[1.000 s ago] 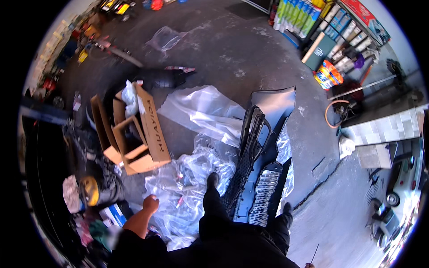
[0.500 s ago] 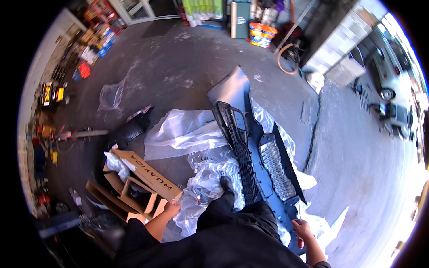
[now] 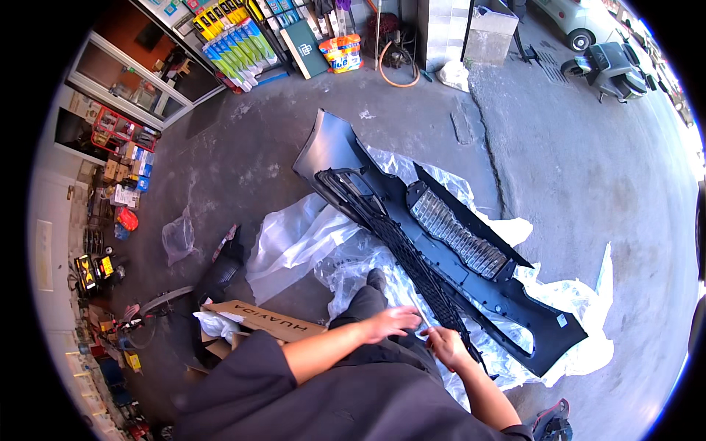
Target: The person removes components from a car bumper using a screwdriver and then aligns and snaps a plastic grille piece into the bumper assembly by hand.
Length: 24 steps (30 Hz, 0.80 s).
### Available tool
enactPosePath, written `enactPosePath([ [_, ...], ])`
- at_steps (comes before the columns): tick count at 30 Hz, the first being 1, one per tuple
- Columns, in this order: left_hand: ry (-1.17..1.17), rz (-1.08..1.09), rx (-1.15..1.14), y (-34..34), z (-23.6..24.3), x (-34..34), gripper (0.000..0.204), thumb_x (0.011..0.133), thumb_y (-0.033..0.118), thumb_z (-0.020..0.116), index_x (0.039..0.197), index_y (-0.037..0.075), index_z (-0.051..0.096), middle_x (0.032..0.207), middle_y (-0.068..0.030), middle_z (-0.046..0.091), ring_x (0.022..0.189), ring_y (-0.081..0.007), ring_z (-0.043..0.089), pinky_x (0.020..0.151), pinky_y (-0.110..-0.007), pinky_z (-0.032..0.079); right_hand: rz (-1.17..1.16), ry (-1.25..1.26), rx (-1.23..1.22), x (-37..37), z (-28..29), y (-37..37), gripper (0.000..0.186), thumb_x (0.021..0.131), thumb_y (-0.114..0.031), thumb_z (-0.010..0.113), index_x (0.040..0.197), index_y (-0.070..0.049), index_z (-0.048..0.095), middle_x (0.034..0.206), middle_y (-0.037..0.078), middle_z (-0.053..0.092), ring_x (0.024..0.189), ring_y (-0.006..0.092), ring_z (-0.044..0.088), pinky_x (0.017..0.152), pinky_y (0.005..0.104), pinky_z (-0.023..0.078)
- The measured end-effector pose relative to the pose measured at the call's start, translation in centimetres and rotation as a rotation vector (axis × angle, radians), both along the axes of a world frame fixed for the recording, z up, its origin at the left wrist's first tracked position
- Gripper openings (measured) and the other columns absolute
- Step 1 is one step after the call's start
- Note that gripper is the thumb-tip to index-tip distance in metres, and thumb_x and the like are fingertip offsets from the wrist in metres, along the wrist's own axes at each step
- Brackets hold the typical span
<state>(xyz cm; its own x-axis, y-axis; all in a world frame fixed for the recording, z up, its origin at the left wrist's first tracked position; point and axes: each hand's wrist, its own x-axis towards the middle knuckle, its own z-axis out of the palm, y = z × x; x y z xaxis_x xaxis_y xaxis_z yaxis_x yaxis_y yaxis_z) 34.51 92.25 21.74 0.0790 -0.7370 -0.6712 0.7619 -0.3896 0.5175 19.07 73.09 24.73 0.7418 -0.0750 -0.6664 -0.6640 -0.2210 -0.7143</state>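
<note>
My right hand (image 3: 447, 348) is closed on a slim screwdriver (image 3: 423, 317); its pale shaft points up and left, while its handle is hidden in the fist. Just left of it, my left hand (image 3: 393, 323) is held with fingers stretched out, close to the shaft. I cannot tell whether it touches the shaft. Both hands are in front of my body, above the near side of a black mesh grille (image 3: 421, 266). This grille lies along a dark car bumper cover (image 3: 382, 192), inner side up. A second, silvery grille (image 3: 457, 234) sits on the bumper's far side.
Clear plastic wrapping (image 3: 290, 239) spreads under and around the bumper. An opened cardboard box (image 3: 268, 320) stands at my left, with a black plastic part (image 3: 220, 264) beyond it. Shelved goods (image 3: 121, 176) line the left wall. A scooter (image 3: 612, 70) is parked far right.
My left hand has let go of the cardboard box and moved right. My right hand has brought the screwdriver inward from the bumper's near end. The view has turned, and both hands are now close together.
</note>
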Motion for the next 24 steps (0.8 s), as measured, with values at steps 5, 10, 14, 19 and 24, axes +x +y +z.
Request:
enactPosePath([
  [5, 0.179, -0.057, -0.017, -5.2, -0.7, -4.9, 0.059, 0.110, 0.054, 0.037, 0.128, 0.004, 0.063, 0.091, -0.0099, 0.069, 0.067, -0.0190, 0.066, 0.059, -0.031, 0.052, -0.252, 0.002, 0.248, -1.5, 0.0, 2.1, 0.039, 0.109, -0.029, 0.047, 0.098, 0.000, 0.070, 0.078, 0.008, 0.068, 0.066, 0.0144, 0.064, 0.060, 0.0302, 0.051],
  [10, 0.264, 0.121, 0.088, -5.9, -3.1, -2.3, 0.058, 0.111, 0.051, 0.035, 0.112, 0.002, 0.065, 0.103, -0.0136, 0.073, 0.100, -0.0256, 0.070, 0.095, -0.040, 0.052, -0.331, 0.150, -0.013, -2.8, 0.4, 1.6, 0.037, 0.104, -0.031, 0.059, 0.113, 0.002, 0.071, 0.094, 0.011, 0.076, 0.082, 0.0201, 0.073, 0.077, 0.0334, 0.056],
  [14, 0.218, 0.340, 0.238, -2.6, -7.2, 3.4, 0.058, 0.110, 0.050, 0.039, 0.101, -0.002, 0.063, 0.069, -0.0088, 0.061, 0.076, -0.0263, 0.068, 0.082, -0.044, 0.055, -0.495, 0.228, -0.235, -8.7, -4.6, 1.2, 0.035, 0.102, -0.026, 0.061, 0.121, 0.003, 0.070, 0.093, 0.015, 0.075, 0.080, 0.0188, 0.073, 0.071, 0.0314, 0.057],
  [19, 0.054, 0.655, 0.457, 5.9, -10.4, 12.5, 0.065, 0.105, 0.059, 0.045, 0.081, 0.002, 0.062, 0.054, -0.0039, 0.045, 0.048, -0.0191, 0.046, 0.055, -0.040, 0.048, -0.586, 0.563, -0.247, -15.1, -5.6, 0.8, 0.036, 0.101, -0.027, 0.060, 0.119, 0.003, 0.069, 0.090, 0.013, 0.075, 0.071, 0.0204, 0.073, 0.062, 0.0327, 0.057],
  [24, -0.232, 0.826, 0.673, 15.5, -13.6, 18.7, 0.067, 0.104, 0.061, 0.047, 0.069, 0.005, 0.060, 0.053, -0.0037, 0.049, 0.048, -0.0167, 0.050, 0.051, -0.035, 0.045, -0.705, 0.654, -0.151, -18.3, -6.5, 2.3, 0.035, 0.101, -0.029, 0.060, 0.117, 0.000, 0.070, 0.088, 0.011, 0.074, 0.070, 0.0190, 0.073, 0.053, 0.0315, 0.053],
])
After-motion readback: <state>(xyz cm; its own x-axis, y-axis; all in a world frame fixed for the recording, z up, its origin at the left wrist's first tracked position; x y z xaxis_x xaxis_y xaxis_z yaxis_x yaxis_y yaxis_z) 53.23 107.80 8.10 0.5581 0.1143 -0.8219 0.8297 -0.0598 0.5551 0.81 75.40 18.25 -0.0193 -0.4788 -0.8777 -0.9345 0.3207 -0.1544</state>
